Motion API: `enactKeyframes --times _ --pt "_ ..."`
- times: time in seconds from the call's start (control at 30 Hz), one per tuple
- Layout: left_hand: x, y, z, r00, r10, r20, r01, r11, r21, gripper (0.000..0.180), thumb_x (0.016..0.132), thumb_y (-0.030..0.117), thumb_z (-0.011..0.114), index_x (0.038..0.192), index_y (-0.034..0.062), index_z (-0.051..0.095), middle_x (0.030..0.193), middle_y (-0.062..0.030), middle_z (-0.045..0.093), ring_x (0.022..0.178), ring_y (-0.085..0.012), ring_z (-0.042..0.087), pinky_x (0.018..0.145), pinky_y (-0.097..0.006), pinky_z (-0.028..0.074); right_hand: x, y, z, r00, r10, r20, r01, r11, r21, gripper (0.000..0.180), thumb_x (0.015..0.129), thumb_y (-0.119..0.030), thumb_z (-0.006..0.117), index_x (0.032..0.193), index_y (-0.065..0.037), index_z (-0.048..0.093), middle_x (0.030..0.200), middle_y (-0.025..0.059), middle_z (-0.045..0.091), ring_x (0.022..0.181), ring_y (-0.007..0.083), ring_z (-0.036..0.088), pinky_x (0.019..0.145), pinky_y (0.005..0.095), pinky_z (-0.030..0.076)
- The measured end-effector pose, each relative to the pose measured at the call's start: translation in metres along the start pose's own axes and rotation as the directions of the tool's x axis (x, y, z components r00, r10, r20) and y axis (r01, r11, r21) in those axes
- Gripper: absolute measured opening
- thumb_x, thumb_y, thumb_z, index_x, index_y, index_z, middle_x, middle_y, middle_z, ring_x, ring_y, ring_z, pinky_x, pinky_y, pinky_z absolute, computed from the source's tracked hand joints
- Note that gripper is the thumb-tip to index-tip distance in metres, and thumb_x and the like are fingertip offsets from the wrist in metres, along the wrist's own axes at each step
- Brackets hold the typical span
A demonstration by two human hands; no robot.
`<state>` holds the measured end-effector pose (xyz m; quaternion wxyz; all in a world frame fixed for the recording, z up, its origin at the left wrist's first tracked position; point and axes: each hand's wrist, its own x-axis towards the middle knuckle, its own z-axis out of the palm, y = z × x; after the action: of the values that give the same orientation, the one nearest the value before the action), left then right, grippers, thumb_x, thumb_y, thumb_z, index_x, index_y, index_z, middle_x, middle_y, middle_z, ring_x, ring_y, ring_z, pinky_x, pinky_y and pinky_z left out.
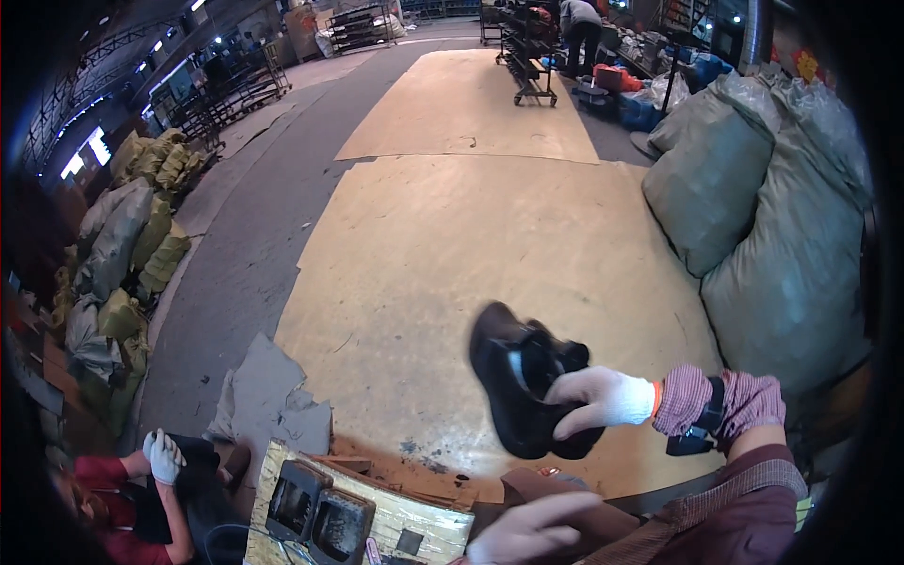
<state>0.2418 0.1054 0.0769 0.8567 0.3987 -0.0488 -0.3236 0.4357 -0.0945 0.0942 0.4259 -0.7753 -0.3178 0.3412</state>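
My right hand (603, 400), in a white glove with an orange cuff, grips a pair of black shoes (497, 377) by their openings. The shoes hang over the tan floor sheeting and are slightly blurred, with a pale patch inside one opening. Low in the middle, my left hand (532, 527), also gloved, has its fingers stretched out beside the workbench (428, 518) and holds nothing that I can see. On that bench sit two dark, worn trays (341, 527) and a small dark square piece (410, 541).
A person (127, 499) in red with gloved hands sits at the lower left. Large stuffed sacks (716, 179) line the right, and yellowish bundles (155, 245) the left. Ahead stand a wheeled rack (529, 56) and another person (581, 28) bending. Tan sheeting (471, 226) covers the floor.
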Motion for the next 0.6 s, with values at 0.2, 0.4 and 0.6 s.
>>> enactKeyframes --times 0.2,0.4,0.6 --pt "0.124 0.103 0.147 0.624 0.009 0.782 -0.423 0.845 0.328 0.084 0.093 0.037 0.067 0.156 0.0003 0.026 0.154 -0.0232 0.043 0.142 -0.0298 0.042 0.118 -0.039 0.031 -0.102 -0.007 -0.072 0.685 0.724 0.083 -0.721 0.690 -0.063 0.050 0.087 -0.052 0.073 0.105 -0.006 0.076 0.091 0.0109 0.075 0.083 0.0207 0.071 0.078 0.0331 0.054" --pt "0.229 0.179 0.250 0.464 -0.271 0.843 0.002 0.952 0.305 0.078 0.087 0.024 0.065 0.153 -0.0047 0.035 0.151 -0.0219 0.048 0.140 -0.0261 0.046 0.118 -0.035 0.032 -0.215 -0.047 -0.197 0.524 0.846 0.093 -0.850 0.514 0.113 0.058 0.085 -0.053 0.075 0.114 -0.003 0.074 0.102 0.0112 0.075 0.091 0.0204 0.071 0.084 0.0331 0.054" --pt "0.301 0.246 0.327 0.196 -0.291 0.936 0.185 0.949 0.256 0.081 0.089 0.018 0.069 0.156 -0.0037 0.029 0.152 -0.0157 0.047 0.138 -0.0196 0.045 0.117 -0.033 0.033 -0.233 -0.099 -0.311 0.699 0.712 -0.073 -0.716 0.696 -0.057 0.059 0.085 -0.055 0.074 0.106 0.000 0.074 0.093 0.0127 0.074 0.087 0.0214 0.071 0.079 0.0346 0.053"
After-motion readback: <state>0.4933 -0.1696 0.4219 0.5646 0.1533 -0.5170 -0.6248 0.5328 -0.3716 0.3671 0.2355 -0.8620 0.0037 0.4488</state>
